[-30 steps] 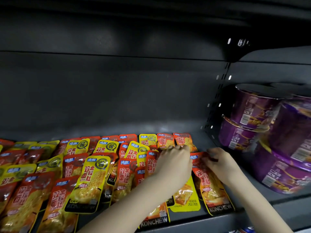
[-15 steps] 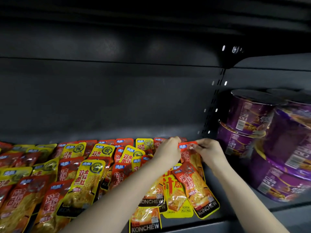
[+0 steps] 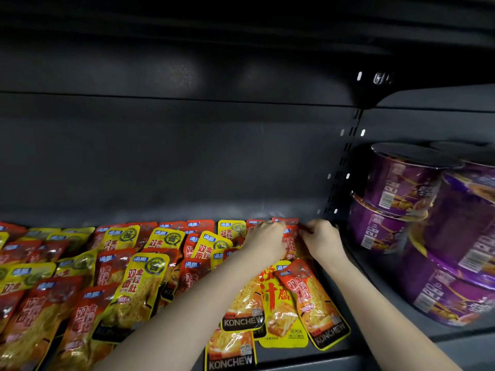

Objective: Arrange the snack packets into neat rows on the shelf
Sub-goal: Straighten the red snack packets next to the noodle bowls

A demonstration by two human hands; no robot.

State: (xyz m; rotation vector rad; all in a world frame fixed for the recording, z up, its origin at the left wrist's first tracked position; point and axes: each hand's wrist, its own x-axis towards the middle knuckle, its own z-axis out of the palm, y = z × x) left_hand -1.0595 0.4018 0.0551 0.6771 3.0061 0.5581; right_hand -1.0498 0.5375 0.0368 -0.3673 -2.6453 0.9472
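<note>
Here, your left hand [image 3: 263, 243] and right hand [image 3: 322, 241] both pinch a red packet [image 3: 290, 243] right of centre, at the back of the shelf [image 3: 375, 303]. Overlapping snack packets [image 3: 139, 285] crowd the lower left; stacked purple bowls [image 3: 401, 199] stand at right.

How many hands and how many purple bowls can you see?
Hands: 2
Purple bowls: 5, the back one mostly hidden
Total: 7
</note>
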